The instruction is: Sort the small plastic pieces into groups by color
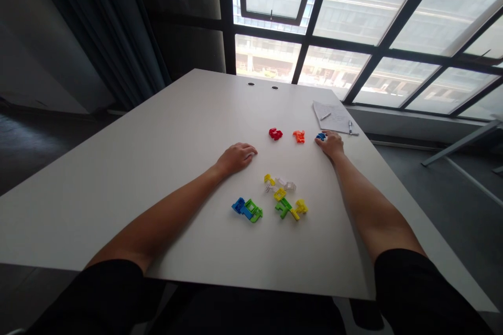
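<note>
While the right hand (333, 145) lay right of the frame's centre, its fingers were closed about a blue piece (321, 136) on the surface (184, 131). The left hand (236, 158) rested near mid-frame, fingers slightly curled; whether they held anything could not be determined. An orange piece (298, 136) and a red piece (276, 134) lay between, above blue-and-green pieces (247, 211) at lower centre.
</note>
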The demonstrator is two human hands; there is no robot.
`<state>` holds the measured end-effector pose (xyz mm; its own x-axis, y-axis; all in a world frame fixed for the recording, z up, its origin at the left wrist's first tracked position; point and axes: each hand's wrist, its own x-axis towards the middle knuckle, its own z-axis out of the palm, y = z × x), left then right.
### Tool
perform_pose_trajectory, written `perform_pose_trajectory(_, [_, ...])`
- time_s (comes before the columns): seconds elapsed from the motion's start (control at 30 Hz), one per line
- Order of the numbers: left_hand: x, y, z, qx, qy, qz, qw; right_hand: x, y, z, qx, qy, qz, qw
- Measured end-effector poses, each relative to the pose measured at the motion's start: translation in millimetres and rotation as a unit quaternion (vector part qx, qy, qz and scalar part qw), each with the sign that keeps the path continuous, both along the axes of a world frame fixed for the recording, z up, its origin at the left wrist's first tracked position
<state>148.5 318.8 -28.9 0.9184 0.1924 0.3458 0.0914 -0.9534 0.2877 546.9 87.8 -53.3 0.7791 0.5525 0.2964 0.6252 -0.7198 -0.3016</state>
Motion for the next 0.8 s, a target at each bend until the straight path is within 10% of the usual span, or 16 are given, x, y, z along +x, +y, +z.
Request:
perform_pose_trajectory(0.47, [0, 1, 0.3, 0.003, 0.003, 0.004, 1.0, -16, -10, -5, 0.063, -0.048, -0.047, 0.996])
perform_pose_trajectory(0.8, [0, 0, 0.5, 0.005, 0.004, -0.001, 1.0, -43, -22, -3, 0.054, -0.065, 0.044, 0.995])
